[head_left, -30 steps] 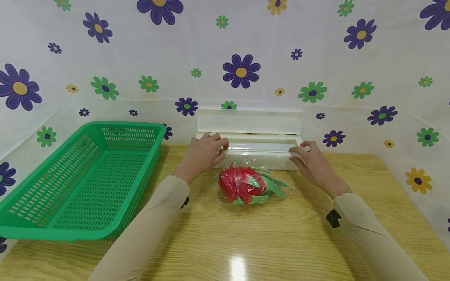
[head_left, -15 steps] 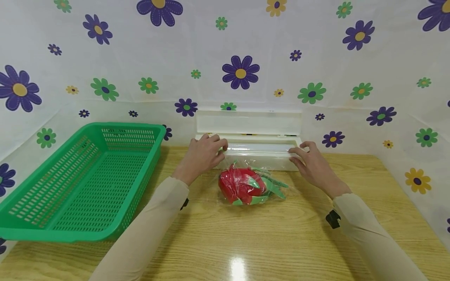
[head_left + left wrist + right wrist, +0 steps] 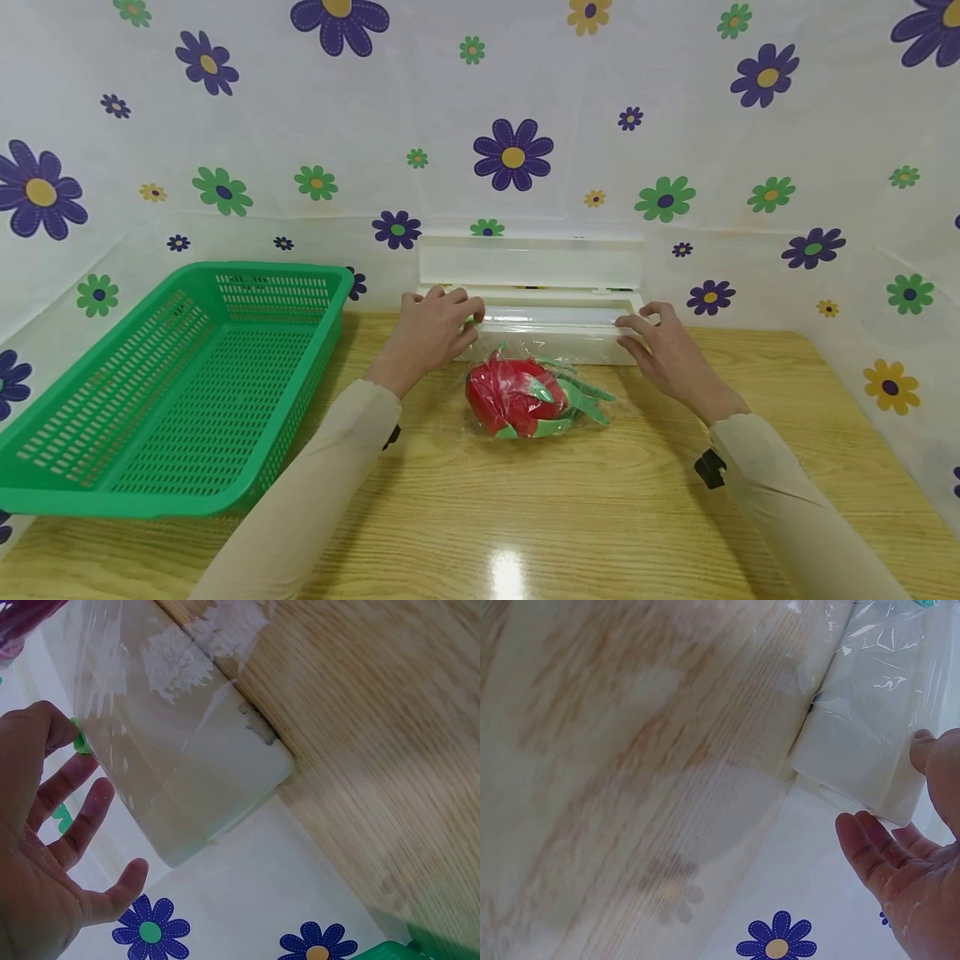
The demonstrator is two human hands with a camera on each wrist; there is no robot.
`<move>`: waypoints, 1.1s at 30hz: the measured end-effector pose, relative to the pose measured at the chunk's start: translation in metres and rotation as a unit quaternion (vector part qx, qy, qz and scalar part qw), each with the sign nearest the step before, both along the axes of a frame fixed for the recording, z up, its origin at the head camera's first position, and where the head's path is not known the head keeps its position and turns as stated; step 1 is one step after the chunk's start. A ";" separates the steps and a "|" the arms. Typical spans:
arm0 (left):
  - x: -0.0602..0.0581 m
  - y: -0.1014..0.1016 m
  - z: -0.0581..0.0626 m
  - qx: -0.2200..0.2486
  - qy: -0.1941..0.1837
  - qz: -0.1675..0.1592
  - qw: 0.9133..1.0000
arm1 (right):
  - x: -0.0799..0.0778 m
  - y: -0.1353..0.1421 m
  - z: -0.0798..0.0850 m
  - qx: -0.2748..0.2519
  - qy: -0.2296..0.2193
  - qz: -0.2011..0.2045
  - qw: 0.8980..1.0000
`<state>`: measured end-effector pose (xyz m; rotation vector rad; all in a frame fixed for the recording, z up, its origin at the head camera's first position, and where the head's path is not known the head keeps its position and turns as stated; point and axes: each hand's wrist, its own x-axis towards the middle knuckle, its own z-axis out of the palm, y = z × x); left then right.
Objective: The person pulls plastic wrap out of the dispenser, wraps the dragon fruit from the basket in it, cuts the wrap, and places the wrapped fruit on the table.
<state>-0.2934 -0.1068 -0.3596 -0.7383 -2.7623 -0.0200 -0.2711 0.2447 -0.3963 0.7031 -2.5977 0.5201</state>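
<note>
A white cling film dispenser (image 3: 570,352) stands against the back wall with its lid (image 3: 532,260) raised and a roll of film (image 3: 551,316) inside. Clear film hangs over its front. At its left end my left hand (image 3: 429,332) pinches a small green slide cutter (image 3: 80,739) between thumb and index finger, the other fingers loosely bent. My right hand (image 3: 663,350) grips the right front edge, thumb (image 3: 924,750) on the front side and fingers bent by the end. Right before the dispenser lies a red and green dragon fruit (image 3: 517,396) wrapped in clear film.
A large green plastic basket (image 3: 300,408) with slotted walls stands at the left of the wooden table (image 3: 600,517). A white cloth (image 3: 570,100) with printed flowers hangs behind and along both sides.
</note>
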 end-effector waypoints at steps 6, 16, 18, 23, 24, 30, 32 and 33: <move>0.001 -0.001 0.000 0.000 -0.002 0.000 1.000 | 0.000 0.000 0.000 -0.001 0.001 0.001 1.000; 0.001 -0.001 -0.001 -0.001 0.010 -0.005 1.000 | 0.002 0.000 0.001 -0.001 -0.007 -0.001 1.000; 0.001 -0.002 -0.001 -0.002 0.010 -0.005 1.000 | 0.002 0.000 0.001 0.000 -0.009 -0.003 1.000; 0.001 -0.002 -0.002 -0.001 0.007 -0.002 1.000 | 0.003 0.000 0.002 0.001 -0.017 -0.006 1.000; 0.000 -0.002 -0.002 -0.001 0.007 -0.002 1.000 | 0.003 0.000 0.002 0.001 -0.020 -0.006 1.000; 0.000 -0.003 -0.003 0.000 0.010 -0.002 1.000 | 0.003 0.001 0.001 0.001 -0.020 -0.007 1.000; 0.000 -0.003 -0.003 0.002 0.010 -0.001 1.000 | 0.002 0.001 0.001 0.002 -0.018 -0.007 1.000; 0.000 -0.003 -0.003 0.002 0.010 -0.001 1.000 | 0.002 0.001 0.001 0.002 -0.018 -0.007 1.000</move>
